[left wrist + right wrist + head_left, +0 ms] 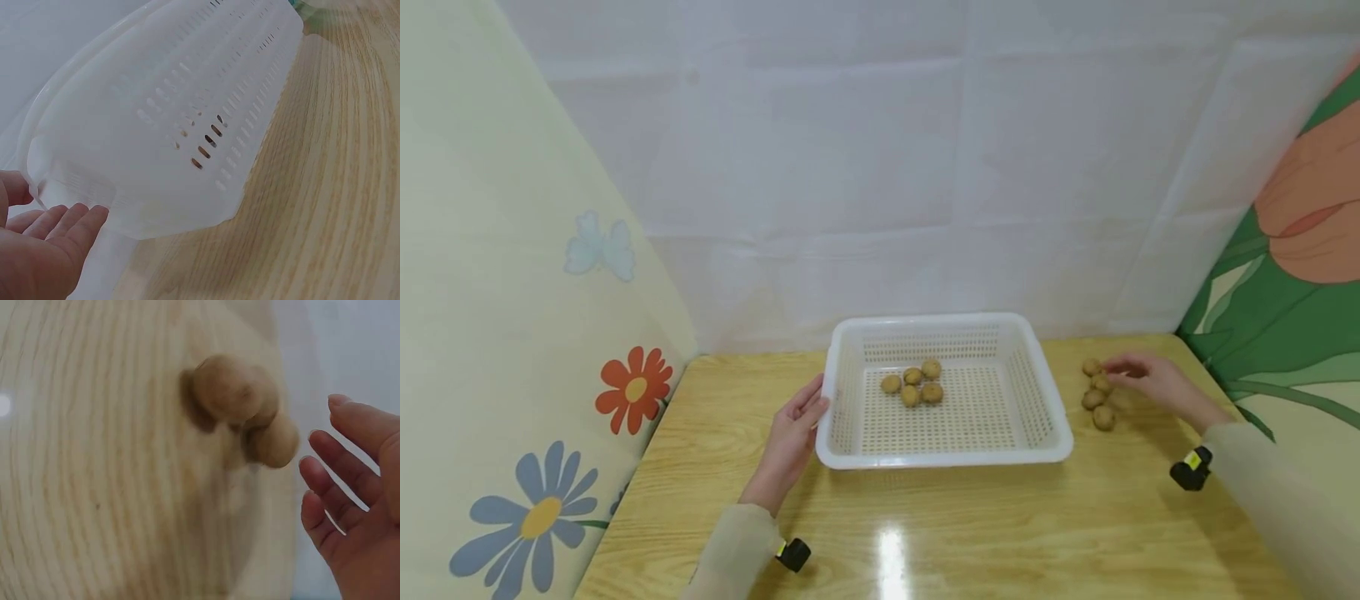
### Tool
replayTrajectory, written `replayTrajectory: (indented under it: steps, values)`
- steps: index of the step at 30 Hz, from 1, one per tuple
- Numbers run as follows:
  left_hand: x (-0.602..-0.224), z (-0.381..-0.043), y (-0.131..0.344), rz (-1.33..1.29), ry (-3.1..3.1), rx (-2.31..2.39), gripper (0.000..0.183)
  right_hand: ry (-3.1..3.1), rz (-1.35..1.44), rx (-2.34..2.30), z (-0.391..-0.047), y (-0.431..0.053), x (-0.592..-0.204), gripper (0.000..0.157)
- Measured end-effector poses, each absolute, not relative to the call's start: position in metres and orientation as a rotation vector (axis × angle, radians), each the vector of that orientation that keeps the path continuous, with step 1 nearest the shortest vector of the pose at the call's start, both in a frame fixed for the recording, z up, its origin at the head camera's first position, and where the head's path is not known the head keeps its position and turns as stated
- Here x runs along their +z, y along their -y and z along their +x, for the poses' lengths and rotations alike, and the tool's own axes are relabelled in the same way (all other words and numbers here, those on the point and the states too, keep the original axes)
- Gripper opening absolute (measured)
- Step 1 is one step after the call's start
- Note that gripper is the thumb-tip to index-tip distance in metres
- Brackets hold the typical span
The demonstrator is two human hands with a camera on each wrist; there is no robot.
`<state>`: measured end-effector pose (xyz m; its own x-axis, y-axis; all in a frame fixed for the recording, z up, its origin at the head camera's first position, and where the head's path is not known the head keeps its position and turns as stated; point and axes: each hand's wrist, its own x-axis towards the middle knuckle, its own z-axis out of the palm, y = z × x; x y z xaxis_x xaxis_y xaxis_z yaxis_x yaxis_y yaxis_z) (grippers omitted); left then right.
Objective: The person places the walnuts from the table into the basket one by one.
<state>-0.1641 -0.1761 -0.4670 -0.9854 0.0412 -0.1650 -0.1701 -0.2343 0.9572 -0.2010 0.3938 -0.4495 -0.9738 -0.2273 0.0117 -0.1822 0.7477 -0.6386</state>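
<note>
A white plastic basket with slotted walls sits on the wooden table, holding several brown walnuts left of its middle. My left hand grips the basket's left rim; in the left wrist view its thumb is over the rim and its fingers are underneath. To the right of the basket, several more walnuts lie in a short row. Just over the far end of that row is my right hand. In the right wrist view its fingers are spread and loosely bent, apart from the blurred walnuts.
The wooden table extends in front of the basket. A white cloth hangs behind it. Flower-patterned panels stand at the left and right. Each wrist carries a small black camera.
</note>
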Motion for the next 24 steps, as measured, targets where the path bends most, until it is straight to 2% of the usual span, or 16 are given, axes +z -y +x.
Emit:
replayTrajectory:
  steps: [3, 9, 16, 24]
  values:
    - [-0.467, -0.163, 0.176, -0.154, -1.857, 2.355, 0.053, -2.885, -0.326, -1.020, -0.202, -0.401, -0.460, 0.034]
    - [-0.468, -0.162, 0.176, -0.153, -1.852, 2.358, 0.052, -2.805, -0.296, -1.023, -0.202, -0.408, -0.473, 0.048]
    - [-0.468, -0.162, 0.176, -0.154, -1.857, 2.350, 0.051, -2.802, -0.353, -1.041, -0.204, -0.412, -0.484, 0.045]
    - [-0.465, -0.164, 0.176, -0.154, -1.855, 2.356, 0.052, -2.820, -0.295, -1.038, -0.207, -0.411, -0.487, 0.048]
